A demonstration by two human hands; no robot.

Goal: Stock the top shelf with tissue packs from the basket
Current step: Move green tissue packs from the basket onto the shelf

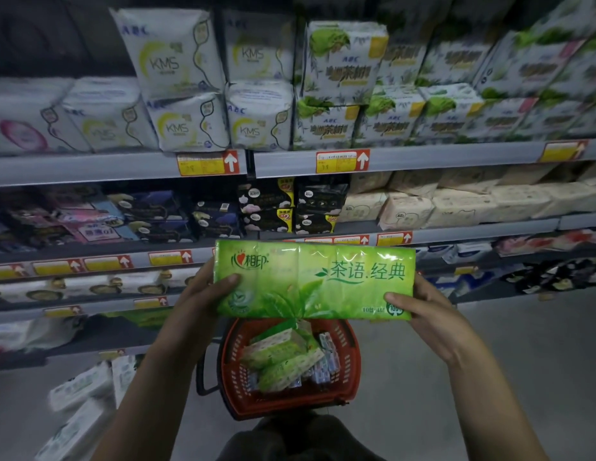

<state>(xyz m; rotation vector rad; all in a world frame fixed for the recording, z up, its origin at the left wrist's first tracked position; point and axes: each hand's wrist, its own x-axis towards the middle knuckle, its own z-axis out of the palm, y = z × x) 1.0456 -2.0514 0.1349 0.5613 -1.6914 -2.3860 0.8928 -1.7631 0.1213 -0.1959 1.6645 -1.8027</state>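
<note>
A wide green tissue pack [315, 281] with tea-leaf print is held flat in front of me, above the basket. My left hand [203, 294] grips its left end, thumb on the front. My right hand [423, 314] grips its right end the same way. Below it on the floor stands a red plastic basket [351, 364] holding several more green tissue packs [283, 357] and small blue-white packets. The top shelf [123, 168] runs across the upper view, stacked with white and green packs.
Lower shelves [456, 231] carry dark, pink and cream packs behind yellow-red price tags. White packs [80, 387] lie on the floor at the lower left. Grey floor spreads to the right of the basket. The top shelf's far left corner is dark.
</note>
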